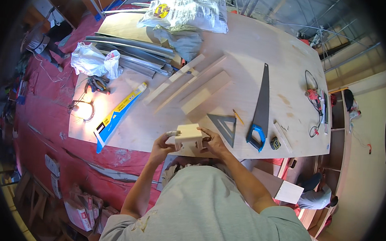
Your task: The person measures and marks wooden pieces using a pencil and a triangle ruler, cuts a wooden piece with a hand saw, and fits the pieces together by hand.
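Observation:
Between my two hands, at the table's near edge, is a small pale box-shaped piece (189,133) with notches along its lower side. My left hand (161,148) grips its left end, fingers and thumb bent round it. On the other end, my right hand (214,143) has its fingers on the top corner and the thumb lower down. Just right of the piece lie a dark triangular set square (232,133) and a pencil (239,117). Beyond them rests a handsaw (262,102) with a blue handle, and a tape measure (275,143) sits beside it.
Pale wood strips (206,92) lie mid-table; a blue-and-yellow sleeved saw (119,113), a lit lamp (83,110) and pliers (99,84) are left. Metal profiles (133,53) and a white sack (187,12) lie at the back, a corded red tool (314,100) at right. Two people (316,198) work nearby.

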A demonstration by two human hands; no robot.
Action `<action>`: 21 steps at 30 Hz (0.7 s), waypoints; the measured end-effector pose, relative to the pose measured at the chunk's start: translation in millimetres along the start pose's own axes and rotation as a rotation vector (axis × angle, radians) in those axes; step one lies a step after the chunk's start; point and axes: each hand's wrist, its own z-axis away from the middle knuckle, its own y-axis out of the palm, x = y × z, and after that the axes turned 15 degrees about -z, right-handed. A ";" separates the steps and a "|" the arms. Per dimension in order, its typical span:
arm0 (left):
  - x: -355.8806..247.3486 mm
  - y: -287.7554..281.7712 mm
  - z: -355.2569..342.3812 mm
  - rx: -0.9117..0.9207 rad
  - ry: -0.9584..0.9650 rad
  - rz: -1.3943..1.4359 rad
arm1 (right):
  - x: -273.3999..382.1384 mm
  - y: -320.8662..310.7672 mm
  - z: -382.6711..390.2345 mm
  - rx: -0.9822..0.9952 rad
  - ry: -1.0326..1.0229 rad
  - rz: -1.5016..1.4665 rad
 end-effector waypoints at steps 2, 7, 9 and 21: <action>1.2 -5.9 5.4 0.029 -0.072 0.131 | 9.8 -2.6 12.1 0.001 -0.025 0.039; 8.4 -5.5 7.1 0.055 -0.174 0.226 | 12.7 -0.4 22.5 -0.024 0.121 -0.215; 8.2 4.1 3.3 0.038 -0.039 -0.011 | -0.2 -1.3 19.0 -0.056 0.085 -0.151; 75.3 -4.2 -25.1 0.073 -0.162 0.039 | -94.7 -47.1 -29.9 -0.229 -0.238 0.241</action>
